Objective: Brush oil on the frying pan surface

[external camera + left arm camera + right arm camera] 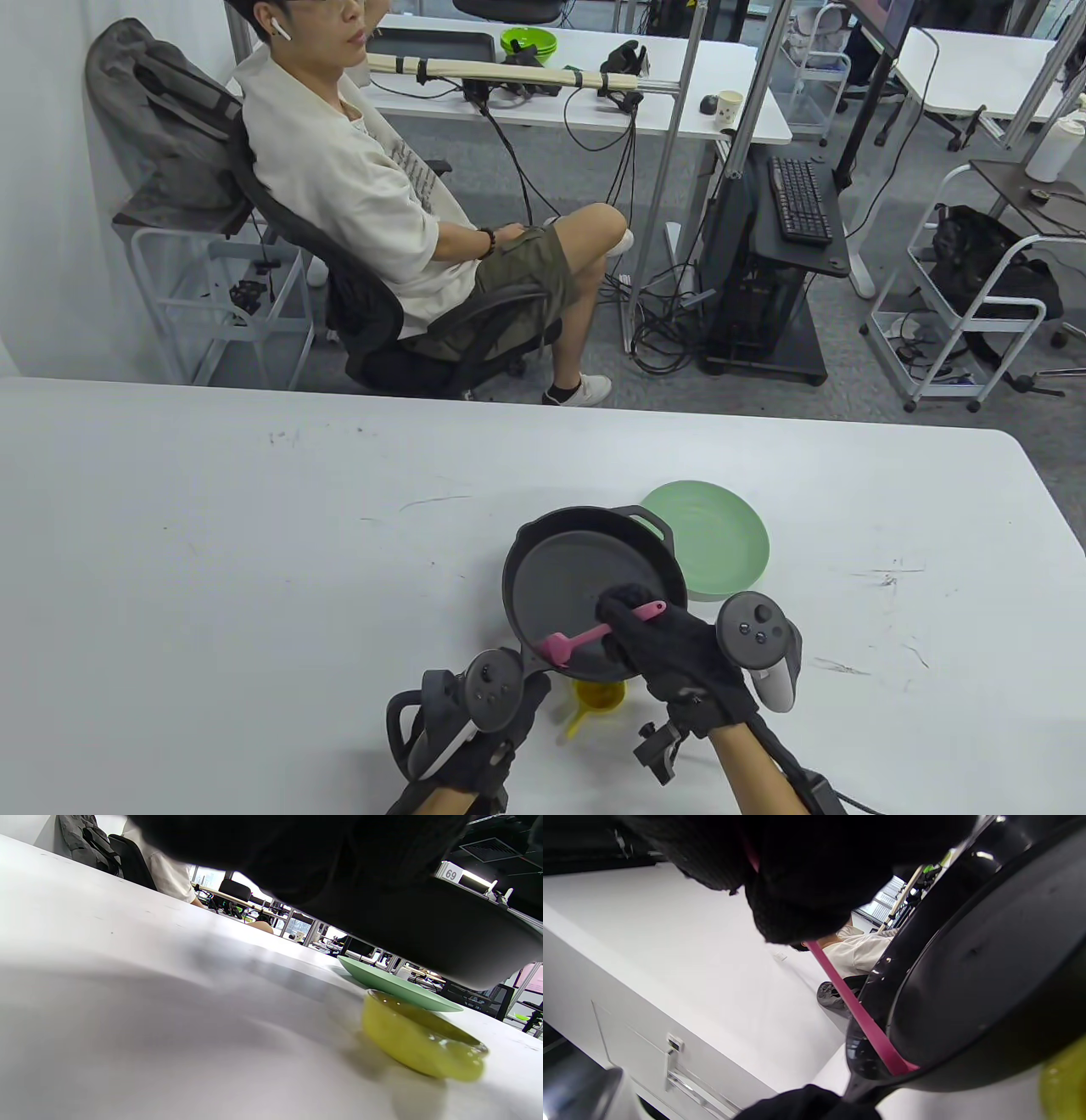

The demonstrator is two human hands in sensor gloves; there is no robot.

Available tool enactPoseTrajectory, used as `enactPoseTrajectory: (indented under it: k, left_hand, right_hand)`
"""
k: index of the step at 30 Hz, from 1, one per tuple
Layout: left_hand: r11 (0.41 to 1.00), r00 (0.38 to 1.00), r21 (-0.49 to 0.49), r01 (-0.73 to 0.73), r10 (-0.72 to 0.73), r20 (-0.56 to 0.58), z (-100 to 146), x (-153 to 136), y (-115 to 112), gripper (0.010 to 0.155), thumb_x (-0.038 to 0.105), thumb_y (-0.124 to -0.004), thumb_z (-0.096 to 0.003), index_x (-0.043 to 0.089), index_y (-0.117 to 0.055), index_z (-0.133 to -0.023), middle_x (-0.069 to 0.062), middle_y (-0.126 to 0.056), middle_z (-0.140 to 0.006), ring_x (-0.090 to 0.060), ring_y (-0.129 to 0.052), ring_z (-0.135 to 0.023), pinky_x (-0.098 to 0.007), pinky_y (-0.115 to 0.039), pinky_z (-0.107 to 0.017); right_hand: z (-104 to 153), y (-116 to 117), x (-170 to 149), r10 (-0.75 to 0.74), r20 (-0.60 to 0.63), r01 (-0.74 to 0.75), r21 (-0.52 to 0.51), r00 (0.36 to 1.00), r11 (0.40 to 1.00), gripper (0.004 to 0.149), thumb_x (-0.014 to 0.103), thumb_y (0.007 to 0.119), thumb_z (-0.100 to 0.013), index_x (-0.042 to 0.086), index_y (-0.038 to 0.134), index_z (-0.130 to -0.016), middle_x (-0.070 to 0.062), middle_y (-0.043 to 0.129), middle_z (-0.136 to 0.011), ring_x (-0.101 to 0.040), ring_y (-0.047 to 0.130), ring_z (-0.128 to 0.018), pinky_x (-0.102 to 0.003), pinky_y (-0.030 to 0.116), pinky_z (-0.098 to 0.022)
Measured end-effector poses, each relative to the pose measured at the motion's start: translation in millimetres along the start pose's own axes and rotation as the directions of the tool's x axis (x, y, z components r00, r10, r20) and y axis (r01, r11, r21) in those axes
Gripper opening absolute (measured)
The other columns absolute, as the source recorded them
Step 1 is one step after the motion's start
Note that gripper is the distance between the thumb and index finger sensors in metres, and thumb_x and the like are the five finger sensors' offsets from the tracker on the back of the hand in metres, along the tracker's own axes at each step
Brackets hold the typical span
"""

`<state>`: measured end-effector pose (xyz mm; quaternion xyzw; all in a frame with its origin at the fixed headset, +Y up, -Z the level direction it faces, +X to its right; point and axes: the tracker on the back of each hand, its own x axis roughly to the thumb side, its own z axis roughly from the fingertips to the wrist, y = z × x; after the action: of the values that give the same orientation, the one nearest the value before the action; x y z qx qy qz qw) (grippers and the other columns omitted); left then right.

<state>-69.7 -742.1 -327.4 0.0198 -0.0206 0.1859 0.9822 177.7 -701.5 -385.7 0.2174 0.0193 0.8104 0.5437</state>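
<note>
Right hand (670, 649) fingers clamp the brush (594, 637); bristles point left over the pan (585, 586). Left hand (475, 722) fingers hidden, state unclear.

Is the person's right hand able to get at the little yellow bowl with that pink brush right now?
Probably not directly: the frying pan, lifted, hangs over the yellow bowl, and the right hand holds the pink brush inside it.

Black knitted gloves cover the left hand (475, 747) and right hand (670, 649), bare forearms showing below. Each carries a dark grey, button-faced tracker with white trim.
</note>
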Motion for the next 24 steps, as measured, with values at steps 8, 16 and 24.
enactPoseTrajectory:
  k: [8,16,24]
  left_hand:
    - [1.000,1.000,0.007,0.023,-0.023,-0.003,0,0,-1,0.059,0.057,-0.079,-0.0536,0.006,-0.085,-0.084,0.002,-0.098,-0.044,-0.014,-0.097,-0.015,-0.034,-0.083,-0.014]
    - [1.000,1.000,0.001,0.031,-0.031,0.002,0,1,-2,0.059,0.057,-0.080,-0.0536,0.006,-0.085,-0.084,0.002,-0.098,-0.043,-0.014,-0.097,-0.015,-0.034,-0.083,-0.014]
    - [0.999,0.999,0.006,0.046,-0.046,-0.001,0,1,-2,0.060,0.057,-0.079,-0.0536,0.006,-0.085,-0.084,0.003,-0.098,-0.044,-0.014,-0.097,-0.015,-0.034,-0.083,-0.015]
  right_hand:
    - [1,-12,1,0.218,-0.046,-0.220,-0.043,0.975,0.974,0.041,0.045,0.073,-0.062,0.016,0.079,-0.090,-0.013,0.099,-0.055,-0.016,0.094,-0.031,-0.028,0.084,-0.019]
    - [4,-30,6,0.374,-0.100,-0.381,-0.061,0.922,0.923,0.042,0.044,0.077,-0.061,0.014,0.080,-0.090,-0.014,0.100,-0.055,-0.018,0.095,-0.032,-0.029,0.084,-0.020]
    - [7,-40,15,0.578,-0.119,-0.588,-0.092,0.808,0.804,0.041,0.042,0.078,-0.060,0.014,0.079,-0.091,-0.017,0.098,-0.058,-0.020,0.094,-0.035,-0.031,0.084,-0.023]
